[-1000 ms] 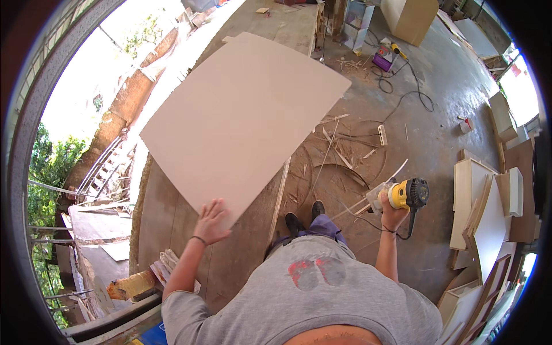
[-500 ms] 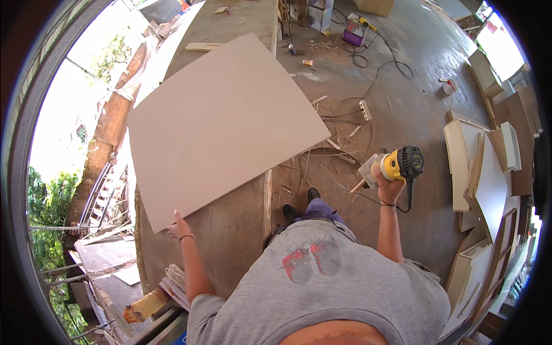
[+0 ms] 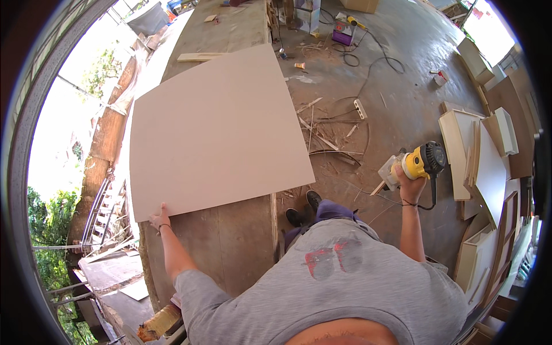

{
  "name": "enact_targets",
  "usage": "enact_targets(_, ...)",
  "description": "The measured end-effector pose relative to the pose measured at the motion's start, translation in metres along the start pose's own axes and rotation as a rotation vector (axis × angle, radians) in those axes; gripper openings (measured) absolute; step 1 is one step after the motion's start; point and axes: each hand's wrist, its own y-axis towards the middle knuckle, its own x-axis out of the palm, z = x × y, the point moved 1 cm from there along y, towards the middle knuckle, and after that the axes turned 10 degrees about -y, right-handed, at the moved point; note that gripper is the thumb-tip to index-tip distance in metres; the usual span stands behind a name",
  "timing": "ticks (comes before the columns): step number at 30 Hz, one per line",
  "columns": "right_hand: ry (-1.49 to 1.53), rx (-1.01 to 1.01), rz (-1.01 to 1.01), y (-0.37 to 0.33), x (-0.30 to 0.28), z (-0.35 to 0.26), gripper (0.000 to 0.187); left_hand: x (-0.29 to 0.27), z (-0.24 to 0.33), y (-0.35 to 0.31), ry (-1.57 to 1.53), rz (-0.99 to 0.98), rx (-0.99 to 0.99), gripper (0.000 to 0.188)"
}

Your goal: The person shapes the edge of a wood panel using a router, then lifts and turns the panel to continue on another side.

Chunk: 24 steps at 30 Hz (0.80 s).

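A large pale beige board [image 3: 213, 132] lies flat on the long brown workbench [image 3: 230, 236], its right corner reaching over the bench edge. At the board's near left corner, my left hand [image 3: 160, 217] grips the edge, thumb on top; the undersides of the fingers are hidden. Out to the right, clear of the bench, my right hand [image 3: 409, 181] is wrapped round a yellow and black trim router [image 3: 422, 162]. The router is tilted sideways, its clear base toward the board and its black cord hanging by my wrist.
Wood offcuts [image 3: 328, 141] and a white power strip [image 3: 360, 109] with cords litter the floor right of the bench. A purple box [image 3: 343, 35] stands farther off. White cabinet panels [image 3: 489, 172] lean at the right. A wood strip [image 3: 201, 57] lies behind the board.
The board has turned clockwise, its near edge now more level across the bench. My left hand has shifted left and up along with its corner. My right hand has carried the router rightward.
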Motion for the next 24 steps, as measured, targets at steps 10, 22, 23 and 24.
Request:
enact_targets(10, -0.172, -0.064, -0.13, 0.018, 0.008, 0.008, 0.041, 0.13, 0.011, -0.184, -0.405, 0.27, 0.038, 0.114)
enact_targets(22, -0.035, -0.173, -0.256, 0.076, 0.042, -0.002, 0.043, 0.183, -0.015, -0.08, -0.127, 0.028, 0.357, 0.064)
enact_targets(23, 0.066, -0.142, -0.301, 0.08, 0.054, 0.008, 0.042, 0.187, -0.024, -0.058, -0.164, -0.106, 0.334, 0.065)
enact_targets(24, 0.094, -0.142, -0.322, 0.082, 0.061, 0.007, 0.042, 0.19, -0.027, -0.034, -0.318, -0.202, 0.226, 0.066)
